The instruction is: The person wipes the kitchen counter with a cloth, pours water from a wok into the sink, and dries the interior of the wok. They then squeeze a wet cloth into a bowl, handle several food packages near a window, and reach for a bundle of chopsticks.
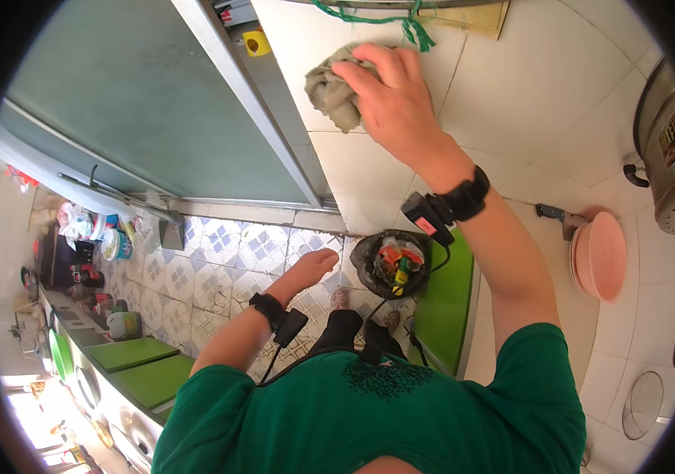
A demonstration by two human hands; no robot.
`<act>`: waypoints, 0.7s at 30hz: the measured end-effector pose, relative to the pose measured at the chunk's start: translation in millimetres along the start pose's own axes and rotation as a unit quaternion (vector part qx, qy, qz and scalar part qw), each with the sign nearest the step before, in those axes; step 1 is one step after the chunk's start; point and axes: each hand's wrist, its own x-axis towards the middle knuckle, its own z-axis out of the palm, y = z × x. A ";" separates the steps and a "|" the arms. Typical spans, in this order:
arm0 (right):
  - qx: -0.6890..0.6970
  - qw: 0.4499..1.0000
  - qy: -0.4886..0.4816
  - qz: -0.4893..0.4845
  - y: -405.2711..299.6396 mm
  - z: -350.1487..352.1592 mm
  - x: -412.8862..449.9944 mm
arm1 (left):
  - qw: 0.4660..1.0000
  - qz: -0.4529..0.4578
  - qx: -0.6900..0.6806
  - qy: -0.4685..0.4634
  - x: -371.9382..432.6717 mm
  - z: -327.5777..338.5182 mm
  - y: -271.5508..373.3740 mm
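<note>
My right hand [399,98] is raised to the white wall tiles [494,103] at the top, its fingers closed on a crumpled grey-green cloth [337,89]. The cloth lies against the tiles, near the edge beside the sliding door. Green twine [417,29] hangs just above it, next to a piece of yellowish board [473,18]. My left hand [312,268] is low over the patterned floor, its fingers together and slightly bent; no object shows in it. Both wrists wear black straps with small boxes and cables.
A bin with a black bag [367,278] holds rubbish near my feet, beside a green cabinet [444,302]. To the right are a knife [550,212], a pink basin [601,258] and a metal pot [669,148]. The frosted sliding door [136,89] stands at the upper left.
</note>
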 end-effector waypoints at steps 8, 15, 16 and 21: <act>0.022 0.968 -0.247 -0.039 -22.8 77.6 -123.0 | 0.999 0.026 0.021 0.010 -5.8 -37.4 -16.3; 0.065 0.950 -0.293 0.083 -29.7 60.9 -137.7 | 1.000 0.012 -0.009 0.026 -7.5 -78.9 -33.6; 0.056 0.959 -0.267 0.080 -28.8 47.4 -119.0 | 0.999 0.016 -0.021 0.025 -7.2 -80.4 -33.6; -0.086 0.984 -0.142 0.067 -5.6 -29.1 -24.8 | 0.997 0.070 -0.025 0.029 10.1 -74.1 -25.4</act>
